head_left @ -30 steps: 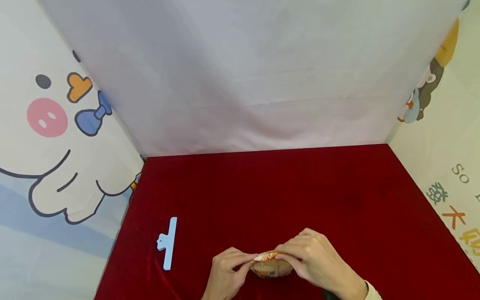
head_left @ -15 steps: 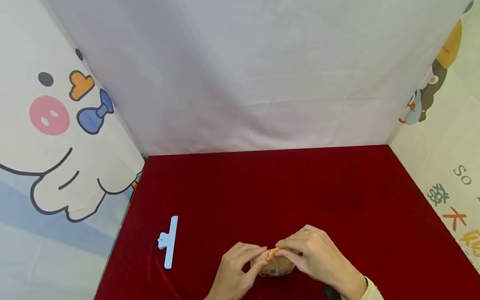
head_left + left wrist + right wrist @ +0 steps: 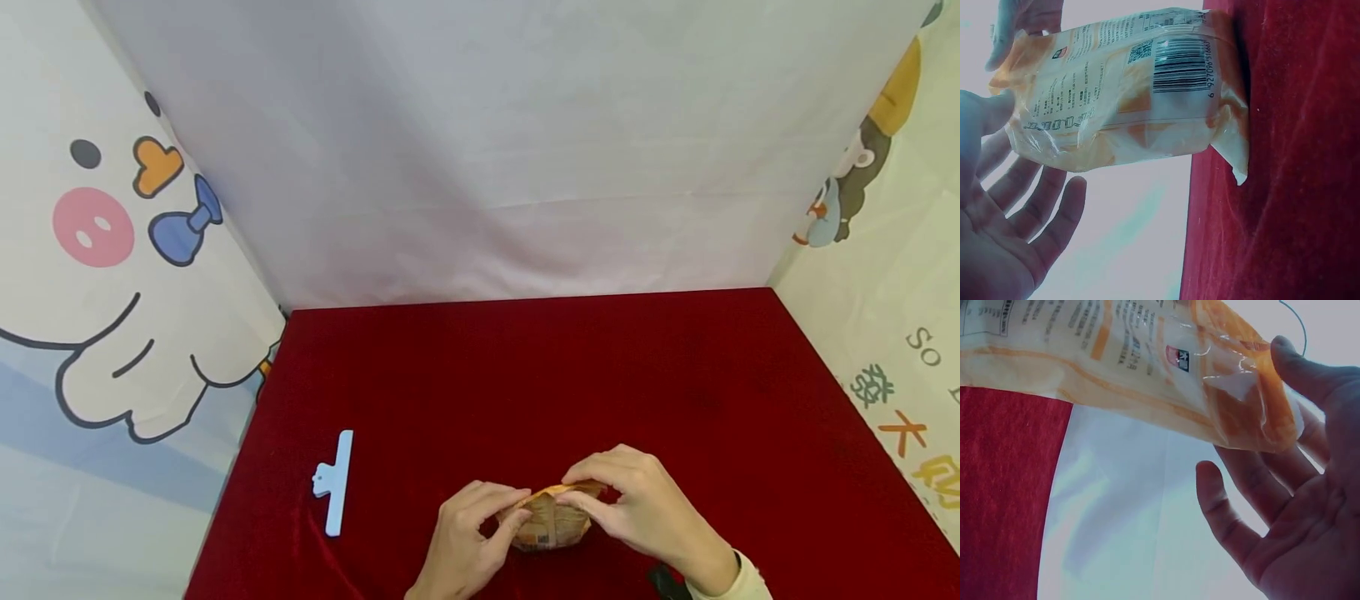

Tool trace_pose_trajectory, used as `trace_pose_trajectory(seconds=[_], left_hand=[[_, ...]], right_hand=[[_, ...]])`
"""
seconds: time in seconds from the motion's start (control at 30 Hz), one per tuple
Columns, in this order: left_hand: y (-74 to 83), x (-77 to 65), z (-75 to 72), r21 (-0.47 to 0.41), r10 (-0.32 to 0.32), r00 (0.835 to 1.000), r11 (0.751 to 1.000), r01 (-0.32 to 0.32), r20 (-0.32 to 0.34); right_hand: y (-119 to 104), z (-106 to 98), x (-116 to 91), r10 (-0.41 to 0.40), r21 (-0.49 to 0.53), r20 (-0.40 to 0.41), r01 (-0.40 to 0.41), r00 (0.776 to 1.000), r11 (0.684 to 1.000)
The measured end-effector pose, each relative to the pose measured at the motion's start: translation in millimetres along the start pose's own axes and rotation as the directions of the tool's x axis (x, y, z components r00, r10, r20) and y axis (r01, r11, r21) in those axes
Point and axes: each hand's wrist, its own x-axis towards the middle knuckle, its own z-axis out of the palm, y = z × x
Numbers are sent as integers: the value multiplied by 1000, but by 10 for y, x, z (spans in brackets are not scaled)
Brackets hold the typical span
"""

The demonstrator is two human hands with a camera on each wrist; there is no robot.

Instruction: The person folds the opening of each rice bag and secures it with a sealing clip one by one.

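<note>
A translucent plastic food packet (image 3: 553, 531) with orange trim stands at the front of the red-covered table. Its top edge runs between both hands. My left hand (image 3: 467, 533) pinches the left end of that edge between thumb and fingers; my right hand (image 3: 637, 504) pinches the right end. In the left wrist view, the packet's barcode (image 3: 1182, 65) and printed text face the camera, and its lower end meets the red cloth. The right wrist view shows the orange top end (image 3: 1254, 394) between thumb and fingers. The remaining fingers spread behind the packet.
A pale blue wide clip (image 3: 339, 483) lies on the red cloth (image 3: 525, 392) left of the hands. White fabric (image 3: 525, 150) hangs behind the table, and printed cartoon sheets border both sides. Something black (image 3: 667, 582) shows by the right wrist.
The packet's top was a thick folded band; it now shows as a thin orange edge. The left hand has shifted slightly up and right, the right hand slightly up. The clip stays put.
</note>
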Motion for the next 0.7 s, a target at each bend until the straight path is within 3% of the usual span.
trace_pose_trajectory(seconds=[0.07,0.17,0.27,0.4,0.53,0.7], left_hand=[[8,13,-5,-3,11,1000,1000,-11,-4],[14,47,6,4,87,996,996,-87,-38],[26,93,29,26,187,979,982,-185,-77],[57,148,58,71,268,958,962,-262,-103],[78,170,67,104,274,956,959,-263,-109],[89,164,50,79,189,977,980,-182,-97]], right_hand=[[-12,10,-2,12,7,22,-12,1000,1000],[-25,29,0,19,-10,57,-19,998,1000],[-24,57,9,-3,-25,66,5,998,1000],[-9,82,17,-38,-19,35,39,999,999],[2,98,19,-32,-27,8,32,999,999],[-16,123,24,17,-28,6,-17,1000,999]])
